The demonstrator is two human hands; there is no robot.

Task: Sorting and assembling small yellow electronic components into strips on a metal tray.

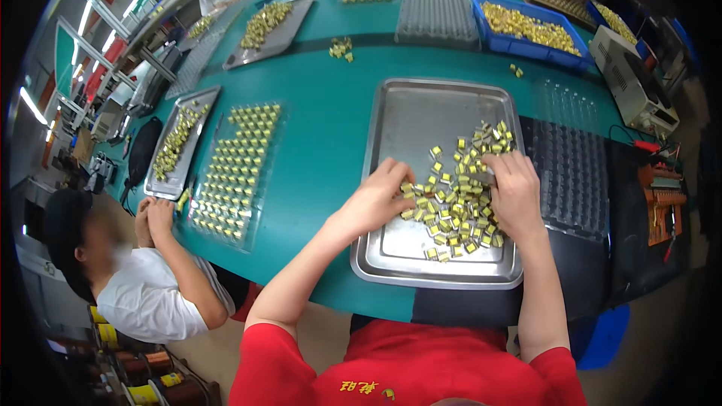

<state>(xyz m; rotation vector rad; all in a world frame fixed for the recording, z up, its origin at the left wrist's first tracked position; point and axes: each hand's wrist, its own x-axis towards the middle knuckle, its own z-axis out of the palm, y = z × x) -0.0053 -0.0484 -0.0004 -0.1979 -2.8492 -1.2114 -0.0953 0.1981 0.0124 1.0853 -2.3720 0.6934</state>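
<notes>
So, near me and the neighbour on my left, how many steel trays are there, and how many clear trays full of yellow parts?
Steel trays: 2
Clear compartment trays full of yellow parts: 1
Total: 3

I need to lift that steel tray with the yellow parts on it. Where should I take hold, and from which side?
Grip the steel tray by its raised rim on the two long sides, one hand each, reaching from the near edge. The left hand and right hand already rest among the yellow parts inside. The rim is rolled, the floor flat, and the load loose, so it probably needs lifting level.
</notes>
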